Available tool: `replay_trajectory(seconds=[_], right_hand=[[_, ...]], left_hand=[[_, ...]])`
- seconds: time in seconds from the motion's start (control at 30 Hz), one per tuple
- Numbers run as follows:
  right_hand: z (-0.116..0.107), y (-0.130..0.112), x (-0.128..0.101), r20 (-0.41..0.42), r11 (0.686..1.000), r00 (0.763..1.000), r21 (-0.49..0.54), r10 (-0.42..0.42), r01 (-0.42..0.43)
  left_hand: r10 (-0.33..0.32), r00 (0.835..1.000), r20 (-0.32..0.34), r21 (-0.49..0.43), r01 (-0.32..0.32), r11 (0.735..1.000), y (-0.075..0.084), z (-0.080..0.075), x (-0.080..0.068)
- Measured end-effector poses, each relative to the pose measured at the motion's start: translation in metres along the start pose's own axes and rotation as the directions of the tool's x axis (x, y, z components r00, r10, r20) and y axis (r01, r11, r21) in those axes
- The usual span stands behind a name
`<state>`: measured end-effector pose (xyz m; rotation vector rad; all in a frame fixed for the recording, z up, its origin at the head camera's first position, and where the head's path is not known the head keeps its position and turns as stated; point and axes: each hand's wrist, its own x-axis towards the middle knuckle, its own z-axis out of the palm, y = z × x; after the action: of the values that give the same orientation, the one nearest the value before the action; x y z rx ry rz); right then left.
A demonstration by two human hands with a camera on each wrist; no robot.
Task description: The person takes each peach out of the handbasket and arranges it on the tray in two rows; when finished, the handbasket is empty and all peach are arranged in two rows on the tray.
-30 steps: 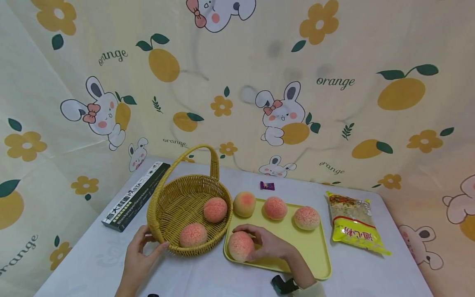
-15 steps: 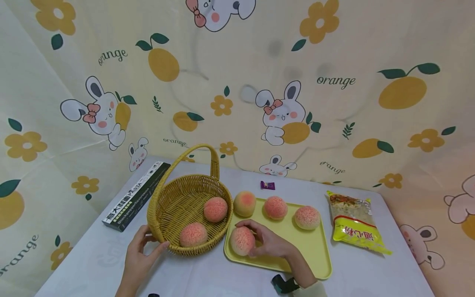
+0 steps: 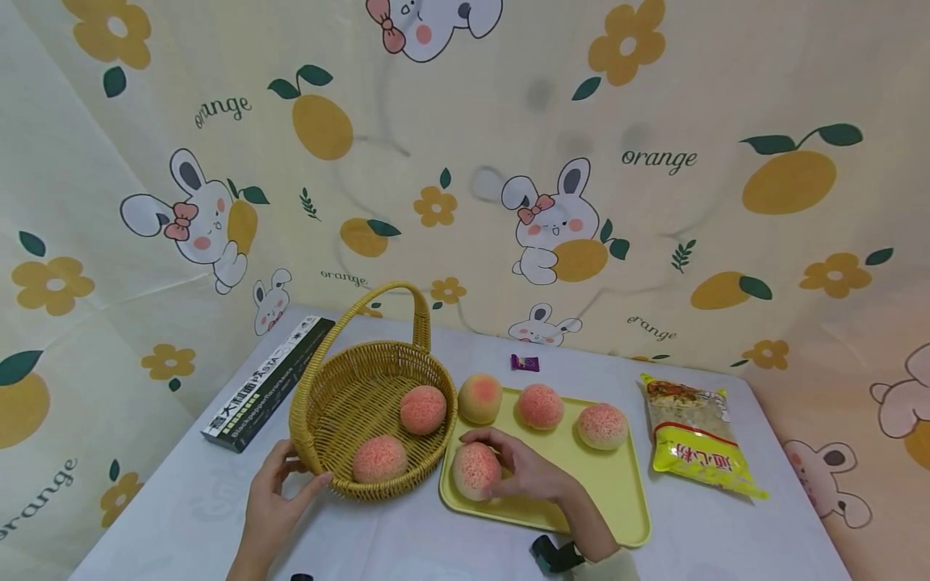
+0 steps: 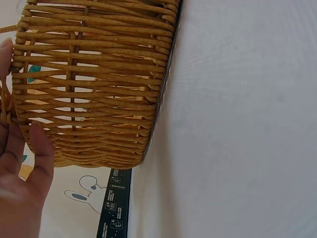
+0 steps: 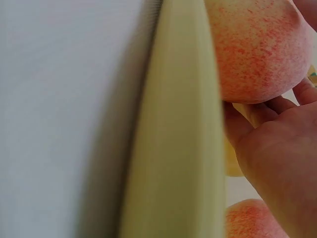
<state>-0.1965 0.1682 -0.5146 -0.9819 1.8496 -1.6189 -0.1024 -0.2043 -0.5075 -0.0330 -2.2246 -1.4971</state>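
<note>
My right hand (image 3: 517, 472) grips a pink speckled peach (image 3: 475, 470) at the near left corner of the yellow tray (image 3: 613, 492); the right wrist view shows the same peach (image 5: 257, 49) against my palm, just above the tray rim (image 5: 173, 148). Three more peaches (image 3: 539, 406) lie along the tray's far side. My left hand (image 3: 274, 489) holds the near rim of the wicker basket (image 3: 341, 395), fingers against its woven wall (image 4: 94, 84). Two peaches (image 3: 379, 458) sit inside the basket.
A long dark pasta box (image 3: 267, 384) lies left of the basket. A yellow snack packet (image 3: 693, 448) lies right of the tray. A small purple candy (image 3: 524, 363) sits behind the tray. A printed cloth backdrop rises close behind the table.
My right hand has lifted the near-left peach slightly off the tray and turned it. The left hand and the basket have stayed put.
</note>
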Motion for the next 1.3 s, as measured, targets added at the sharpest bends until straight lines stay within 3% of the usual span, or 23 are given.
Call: replay_trajectory(seconds=[0.37,0.8,1.0,1.3], right_hand=[[-0.005,-0.007,0.007,0.010,0.999,0.999,-0.019,-0.031,0.031],[-0.017,-0.034,0.022,0.019,0.998,0.998,-0.045,-0.054,0.055],[-0.017,-0.051,0.040,0.041,0.991,0.996,-0.097,-0.084,0.088],[-0.007,-0.072,0.067,0.140,0.972,0.989,-0.221,-0.050,0.080]], left_hand=[[-0.006,1.000,0.005,0.006,0.006,1.000,0.000,-0.001,-0.001],[-0.015,1.000,0.006,0.018,0.015,1.000,-0.002,-0.002,-0.001],[-0.021,1.000,0.005,0.017,0.021,1.000,-0.001,-0.002,-0.001],[-0.020,1.000,0.012,0.017,0.020,1.000,-0.001,-0.001,-0.001]])
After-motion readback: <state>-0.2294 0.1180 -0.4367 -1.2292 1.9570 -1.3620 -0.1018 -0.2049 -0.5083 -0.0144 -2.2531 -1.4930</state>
